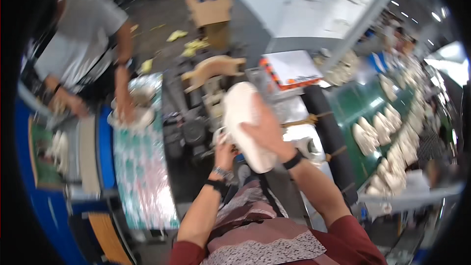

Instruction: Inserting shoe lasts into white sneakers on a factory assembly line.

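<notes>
Nearest the camera, a patterned apron (265, 235) covers the person's lap between two dark red sleeves. Just above it, the right hand (269, 135) lies flat across a white shoe sole (245, 125), fingers spread and pressed over its upper face, gripping it; a black band sits on that wrist. The sole is held tilted in the air at the middle of the view, over the machine, its long axis running from upper left to lower right. The left hand (224, 153) is tucked under the sole's lower left edge, touching something small and white there; motion blur hides whether its fingers are closed or apart. It wears a metal bracelet and a black band.

Beyond the hands stands a dark machine (194, 127) with a tan shoe last (213, 68) mounted on top. To the right, a green conveyor belt (363, 103) carries rows of white soles (392, 132). At the far left, another person in a grey shirt (78, 34) bends over a workbench (142, 167) with a patterned surface. A cardboard box (211, 12) sits on the floor behind
</notes>
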Demonstrator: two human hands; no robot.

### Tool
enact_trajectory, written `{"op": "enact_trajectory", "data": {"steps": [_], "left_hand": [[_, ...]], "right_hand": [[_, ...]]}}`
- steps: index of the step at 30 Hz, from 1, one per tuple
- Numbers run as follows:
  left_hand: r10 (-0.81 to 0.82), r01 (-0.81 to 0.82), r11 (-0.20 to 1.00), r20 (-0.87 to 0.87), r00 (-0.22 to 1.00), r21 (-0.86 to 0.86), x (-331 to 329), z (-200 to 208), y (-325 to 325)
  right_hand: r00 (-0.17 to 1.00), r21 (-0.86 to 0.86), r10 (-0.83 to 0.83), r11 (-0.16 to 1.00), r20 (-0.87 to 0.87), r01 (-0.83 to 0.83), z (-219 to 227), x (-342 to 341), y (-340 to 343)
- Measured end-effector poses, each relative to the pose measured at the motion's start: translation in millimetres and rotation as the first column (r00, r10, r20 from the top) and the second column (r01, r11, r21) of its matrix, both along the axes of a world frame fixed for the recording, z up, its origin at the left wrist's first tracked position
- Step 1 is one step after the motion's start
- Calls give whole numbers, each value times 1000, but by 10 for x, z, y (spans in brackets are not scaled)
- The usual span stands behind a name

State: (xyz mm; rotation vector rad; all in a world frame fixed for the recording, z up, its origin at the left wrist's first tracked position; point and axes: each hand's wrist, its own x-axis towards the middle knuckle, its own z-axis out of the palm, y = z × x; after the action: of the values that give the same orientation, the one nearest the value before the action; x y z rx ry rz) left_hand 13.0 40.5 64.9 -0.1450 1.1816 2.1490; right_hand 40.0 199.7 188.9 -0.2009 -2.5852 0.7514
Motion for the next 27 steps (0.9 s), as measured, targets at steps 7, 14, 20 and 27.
{"op": "enact_trajectory", "data": {"steps": [7,14,20,27], "left_hand": [[-177,5,859,287,941,512,75,-265,23],[-223,189,970,241,945,156,348,-462,-453],[5,-86,925,215,977,369,363,577,-65],[-68,51,969,62,996,240,449,675,-388]], "right_hand": [[975,23,-13,1000,221,8,325,-147,-557],[996,-36,41,999,76,-38,180,192,-456],[998,-58,-30,998,49,32,195,255,-680],[993,-80,-88,993,-80,82,163,335,-769]]}}
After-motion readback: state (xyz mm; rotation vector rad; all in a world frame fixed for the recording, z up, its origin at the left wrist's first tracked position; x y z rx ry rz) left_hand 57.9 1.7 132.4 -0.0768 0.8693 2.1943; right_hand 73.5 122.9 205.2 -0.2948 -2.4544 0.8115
